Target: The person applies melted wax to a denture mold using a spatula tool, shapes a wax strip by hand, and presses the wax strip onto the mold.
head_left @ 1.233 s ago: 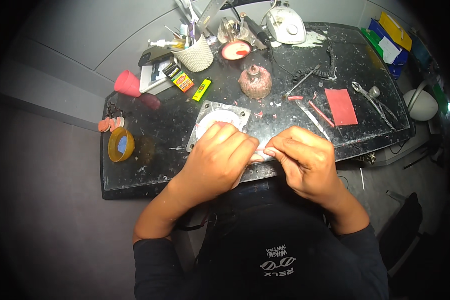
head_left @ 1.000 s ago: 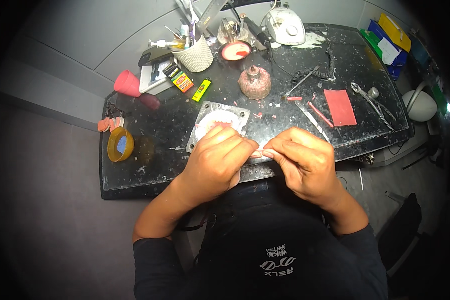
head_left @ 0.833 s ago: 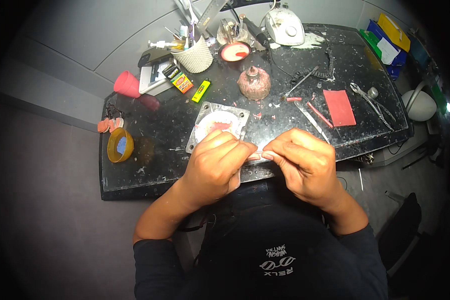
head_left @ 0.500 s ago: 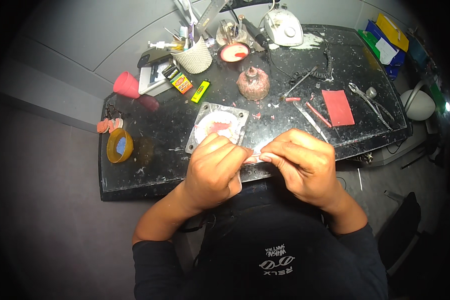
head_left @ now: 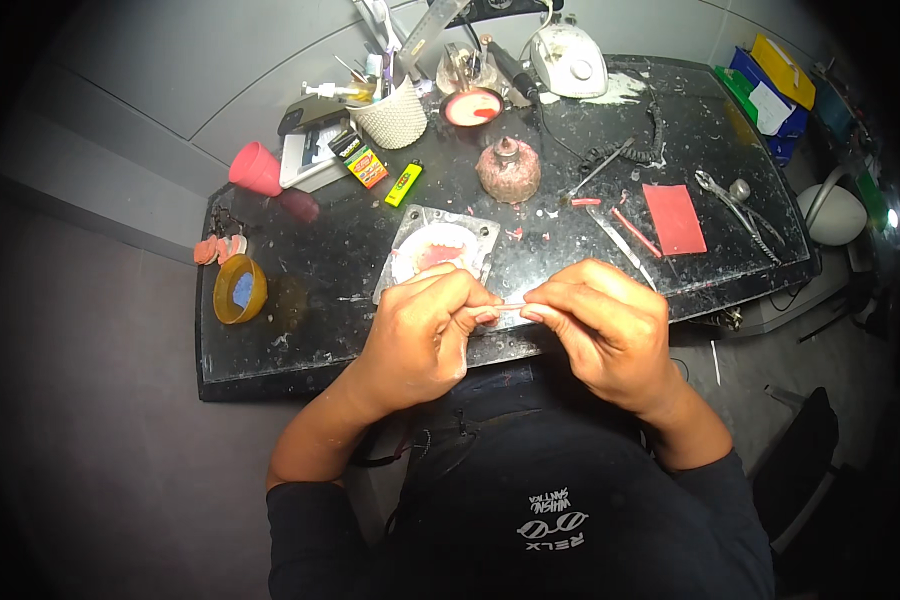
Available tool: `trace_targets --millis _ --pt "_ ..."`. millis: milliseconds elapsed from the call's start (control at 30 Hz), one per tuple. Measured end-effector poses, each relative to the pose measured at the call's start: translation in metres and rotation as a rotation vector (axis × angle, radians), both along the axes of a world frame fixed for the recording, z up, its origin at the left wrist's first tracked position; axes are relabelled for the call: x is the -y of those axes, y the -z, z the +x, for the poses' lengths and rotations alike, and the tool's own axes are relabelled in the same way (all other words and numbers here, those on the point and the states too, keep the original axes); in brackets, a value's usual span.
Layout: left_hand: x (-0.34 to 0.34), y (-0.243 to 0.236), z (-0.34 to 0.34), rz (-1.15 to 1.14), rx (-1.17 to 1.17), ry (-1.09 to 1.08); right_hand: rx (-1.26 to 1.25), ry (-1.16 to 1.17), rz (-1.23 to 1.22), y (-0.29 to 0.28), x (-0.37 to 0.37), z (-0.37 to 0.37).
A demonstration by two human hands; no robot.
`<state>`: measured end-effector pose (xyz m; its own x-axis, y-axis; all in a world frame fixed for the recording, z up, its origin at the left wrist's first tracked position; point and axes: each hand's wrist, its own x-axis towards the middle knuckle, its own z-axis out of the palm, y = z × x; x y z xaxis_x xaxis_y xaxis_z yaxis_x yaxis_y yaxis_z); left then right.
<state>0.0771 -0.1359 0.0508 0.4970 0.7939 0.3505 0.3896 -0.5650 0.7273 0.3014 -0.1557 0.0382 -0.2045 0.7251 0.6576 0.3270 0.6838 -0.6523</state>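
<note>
Between my two hands runs a thin pinkish strip (head_left: 511, 306), apparently wax, pinched at either end. My left hand (head_left: 415, 330) grips its left end between thumb and fingers, and my right hand (head_left: 610, 325) does the same at the right. Just beyond my left hand, a white dental cast (head_left: 405, 262) with teeth and a pink palate area rests on a square metal plate (head_left: 485, 230); my knuckles cover its near part. Right of my right hand lie a knife-like blade (head_left: 620, 245), a pink wax stick (head_left: 636, 231) and a flat pink wax sheet (head_left: 675, 219).
At the back stand a stained glass spirit burner (head_left: 508, 172), a round dish of pink material (head_left: 472, 107), a white control unit (head_left: 568, 62) and a woven tool holder (head_left: 395, 115). A yellow-green lighter (head_left: 404, 184), pink cup (head_left: 256, 168) and yellow bowl (head_left: 254, 290) sit left; pliers (head_left: 735, 212) lie right.
My left hand has turned and its fingers have shifted, so more of the strip shows between my fingertips. The right hand has barely moved. The view has shifted slightly.
</note>
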Motion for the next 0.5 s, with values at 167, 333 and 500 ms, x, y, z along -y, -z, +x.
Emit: trace_targets --millis 167,333,500 --pt "-0.0019 -0.0048 0.0025 -0.279 0.114 0.049 0.008 0.011 0.025 0.0009 0.0002 -0.0014" --pt "-0.0039 -0.0034 0.0063 -0.291 0.121 0.096 0.007 0.007 0.009 0.0040 0.0021 -0.0045" --pt "0.0015 0.0051 0.0087 -0.460 0.209 0.038 0.041 -0.034 0.048 0.0018 0.0008 -0.0009"
